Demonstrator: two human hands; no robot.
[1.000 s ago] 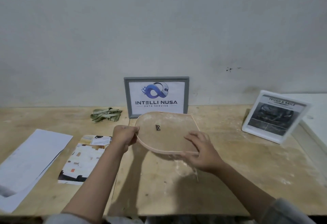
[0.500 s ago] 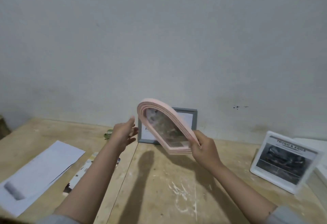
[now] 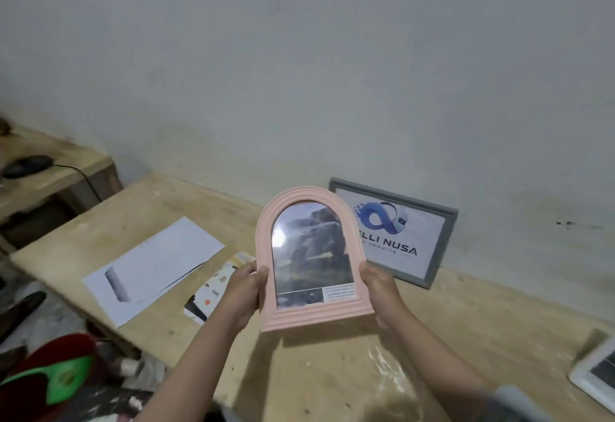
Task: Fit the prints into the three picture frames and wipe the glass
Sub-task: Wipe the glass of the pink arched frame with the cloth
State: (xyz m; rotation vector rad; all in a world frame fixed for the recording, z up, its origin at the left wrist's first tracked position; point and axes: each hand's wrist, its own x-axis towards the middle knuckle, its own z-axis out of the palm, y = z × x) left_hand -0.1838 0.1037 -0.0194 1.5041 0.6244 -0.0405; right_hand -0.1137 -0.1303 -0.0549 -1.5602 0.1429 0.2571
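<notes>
Pink and arched, the picture frame point(image 3: 311, 258) stood upright in your grip at the centre of the view, lifted clear of the wooden surface point(image 3: 332, 371), its glass facing you with a rocky landscape print point(image 3: 312, 252) behind it and a bright glare spot at upper left of the pane. Your left hand point(image 3: 244, 291) gripped the frame's lower left edge, fingers curled round the back and thumb on the front moulding. Your right hand point(image 3: 377, 291) held the lower right edge the same way, fingers wrapped behind it. Behind the arch, right of centre, a grey frame point(image 3: 442, 242) with a blue logo print leaned against the wall. A white frame point(image 3: 579, 378) showed partly at the lower right edge of the view. Left of centre, white paper sheets point(image 3: 156, 265) lay flat on the surface, with a patterned print point(image 3: 213, 295) just beside them, partly hidden by your left hand.
</notes>
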